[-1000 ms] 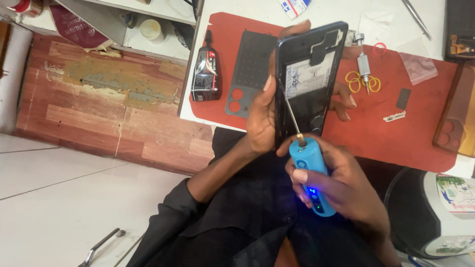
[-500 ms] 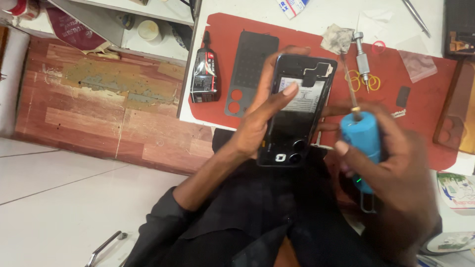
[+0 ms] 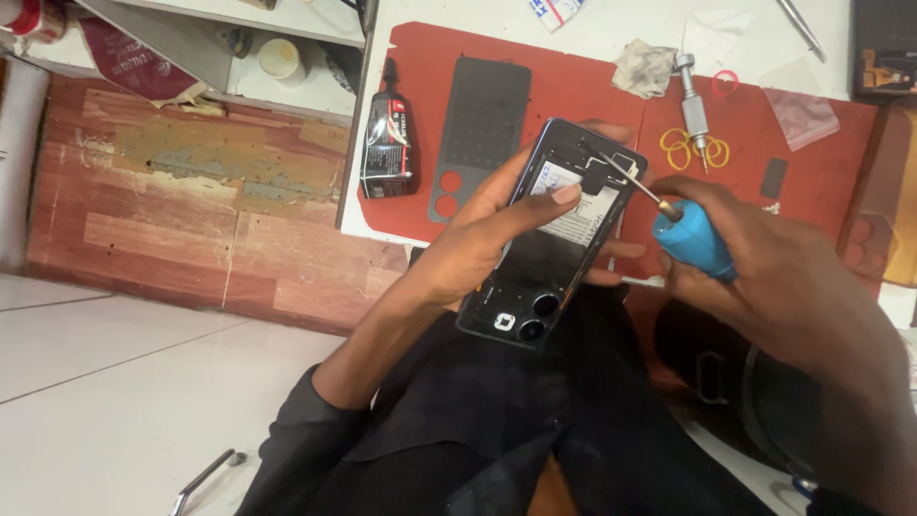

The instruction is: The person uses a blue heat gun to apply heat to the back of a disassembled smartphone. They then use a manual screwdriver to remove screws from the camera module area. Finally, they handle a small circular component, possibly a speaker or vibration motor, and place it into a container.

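Note:
My left hand (image 3: 482, 239) grips an opened smartphone (image 3: 549, 239) with its back cover off, thumb lying across its inner plate. The phone hangs over my lap at the table's near edge, camera lenses toward me. A blue electric screwdriver (image 3: 693, 244) sits in my right hand (image 3: 793, 296). Its thin metal bit points up-left and its tip touches the phone's far end.
A red work mat (image 3: 573, 91) covers the table, carrying a dark phone back panel (image 3: 478, 129), a black glue tube (image 3: 390, 143), a silver screwdriver (image 3: 690, 100), yellow rings (image 3: 680, 148) and a crumpled cloth (image 3: 645, 67). A shelf with jars is at the upper left.
The phone has been turned end for end and lowered toward my lap. My right hand swung the screwdriver out to the right, then brought its tip back onto the phone's far end.

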